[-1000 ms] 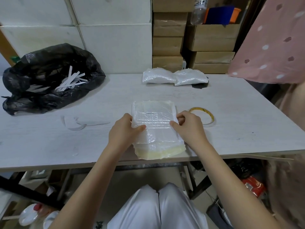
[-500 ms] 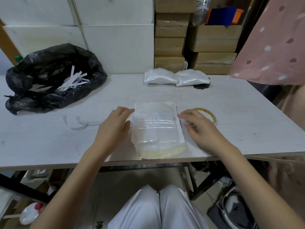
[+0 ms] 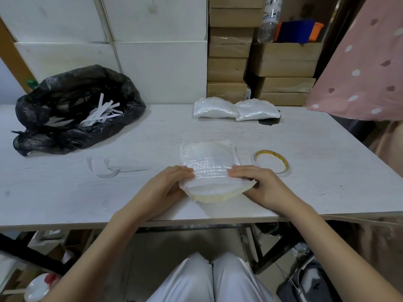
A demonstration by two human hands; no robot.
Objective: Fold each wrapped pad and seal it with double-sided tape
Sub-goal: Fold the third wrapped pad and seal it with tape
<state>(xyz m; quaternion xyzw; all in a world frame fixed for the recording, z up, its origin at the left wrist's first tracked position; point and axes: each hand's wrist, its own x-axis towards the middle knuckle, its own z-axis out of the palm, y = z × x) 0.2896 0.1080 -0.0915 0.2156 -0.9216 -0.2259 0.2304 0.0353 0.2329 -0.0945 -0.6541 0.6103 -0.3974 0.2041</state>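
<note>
both hands [image 3: 172, 184] [image 3: 259, 186] have fingers clamped on the wrapped pad's [image 3: 209, 164] near end — the slippery wrap may slide, making the fold crooked.

Under my left hand [image 3: 169, 186] and my right hand [image 3: 259, 186] the wrapped pad [image 3: 208, 164] is clear, crinkled plastic film, glossy where the light catches it, over soft white padding with a matt cream edge. The table [image 3: 65, 192] is pale, matt wood-grain laminate with faint streaks. The tape roll [image 3: 271, 163] is a thin yellowish ring, slightly shiny. The bin bag [image 3: 72, 110] is thin black plastic, wrinkled, holding white paper strips [image 3: 102, 113]. The two finished pads [image 3: 235, 110] look pearly and glossy. The stacked boxes [image 3: 283, 62] are dull brown cardboard.
</note>
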